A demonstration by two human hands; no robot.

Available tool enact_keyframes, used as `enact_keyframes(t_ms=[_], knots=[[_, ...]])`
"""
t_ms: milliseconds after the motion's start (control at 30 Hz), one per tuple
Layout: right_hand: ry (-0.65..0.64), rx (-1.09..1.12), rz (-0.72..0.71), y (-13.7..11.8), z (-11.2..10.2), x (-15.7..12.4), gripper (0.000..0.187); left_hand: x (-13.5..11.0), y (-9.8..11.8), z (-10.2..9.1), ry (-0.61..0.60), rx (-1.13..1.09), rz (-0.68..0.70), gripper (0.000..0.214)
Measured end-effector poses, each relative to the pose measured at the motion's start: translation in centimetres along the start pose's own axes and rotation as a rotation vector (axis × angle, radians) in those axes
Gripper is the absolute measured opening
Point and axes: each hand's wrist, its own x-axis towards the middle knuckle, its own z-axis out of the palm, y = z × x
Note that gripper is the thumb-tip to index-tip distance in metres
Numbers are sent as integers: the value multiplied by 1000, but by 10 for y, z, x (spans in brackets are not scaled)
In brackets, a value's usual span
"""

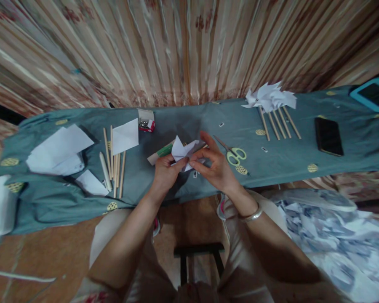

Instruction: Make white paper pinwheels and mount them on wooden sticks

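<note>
Both my hands meet over the middle of a teal cloth-covered table [303, 126]. My left hand [166, 170] pinches the lower left of a folded white paper piece [185, 152]. My right hand [216, 166] holds its right side, fingers curled round the folds. Just behind the paper lies a green and white stick-shaped tube [159, 153]. Green-handled scissors [234, 155] lie right of my right hand.
Wooden sticks [115, 162] and white paper sheets [61, 151] lie at left, with a small box [146, 122] behind. Finished paper pinwheels on sticks [273, 105], a black phone [328, 135] and a teal tablet [374, 93] sit at right. Paper scraps [334, 235] pile at lower right.
</note>
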Motion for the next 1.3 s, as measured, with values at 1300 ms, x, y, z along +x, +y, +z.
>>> enact_keyframes(t_ms=[1300], knots=[[-161, -175, -105, 10, -39, -10, 25, -1, 5, 1, -188, 15, -113, 14]])
